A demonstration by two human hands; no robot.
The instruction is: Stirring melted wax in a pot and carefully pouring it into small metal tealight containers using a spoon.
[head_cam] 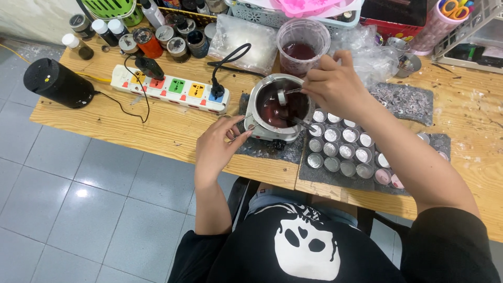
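On the wooden table, right hand fingers pinch a stirrer in the pot; left hand grips its handle.

Your right hand pinches a thin metal tool over the shiny metal pot, its dark red liquid glossy. Your left hand touches the pot's metal handle. Beside you, small silvery cups gleam on a rough grey mat; the wooden table looks matt, grainy.

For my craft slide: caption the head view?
Right hand stirs dark red liquid in a small pot; left hand steadies it.
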